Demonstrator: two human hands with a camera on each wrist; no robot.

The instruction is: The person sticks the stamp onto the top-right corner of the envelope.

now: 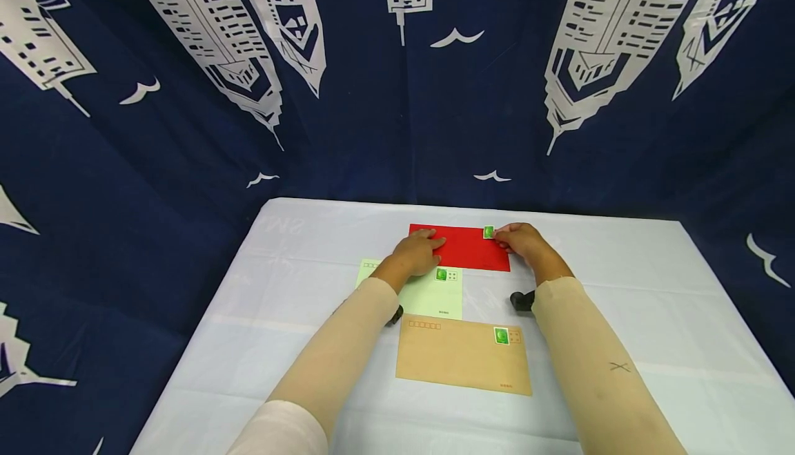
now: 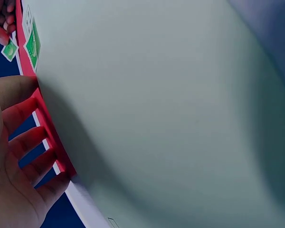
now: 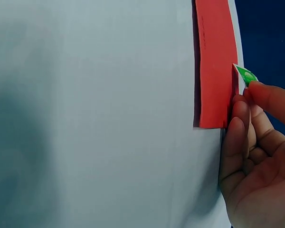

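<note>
A red envelope (image 1: 468, 248) lies near the back of the table. My left hand (image 1: 416, 253) rests on its left end, fingers spread and straight in the left wrist view. Between thumb and fingertips, my right hand (image 1: 523, 241) pinches a green stamp (image 1: 488, 232) with a white border, over the envelope's upper right corner. The right wrist view shows this stamp (image 3: 246, 74) tilted up, its lower part hidden by the fingers. Partly under my left wrist is a pale green envelope (image 1: 431, 299), bearing a green stamp (image 1: 442, 274) at its upper right.
Closest to me lies a brown envelope (image 1: 459, 358) with a green stamp (image 1: 501, 335) at its upper right. All three envelopes are on a white-covered table (image 1: 273, 289). A dark blue curtain (image 1: 397, 130) with white building prints hangs behind it.
</note>
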